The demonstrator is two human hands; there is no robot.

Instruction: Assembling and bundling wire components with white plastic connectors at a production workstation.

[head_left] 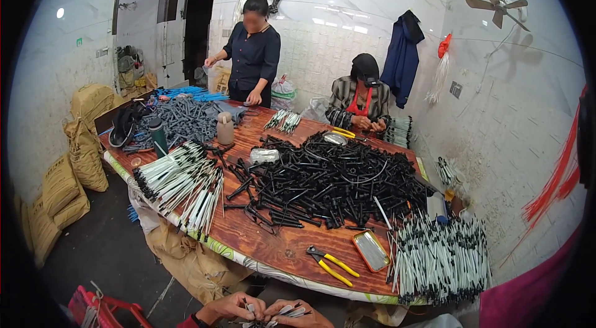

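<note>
At the lower edge, in front of the table, my left hand (226,308) and my right hand (302,317) are close together with fingers closed. Between them are several white strips with black tips (273,310); their lower parts are cut off by the frame edge. Pliers with yellow handles (334,267) lie on the table just beyond my hands. To their right is a shallow rectangular tin (371,251) with an orange rim. A big heap of black plastic stakes (329,182) covers the table's middle. Bundled white sticks with black ends (441,260) fill the near right corner.
More white sticks (183,182) lie on the table's left (282,252), beside a green bottle (158,137) and grey parts (183,120). Two people work across it, one standing (254,55), one seated (360,95). Sacks (65,188) stack by the left wall; a red stool (102,309) stands lower left.
</note>
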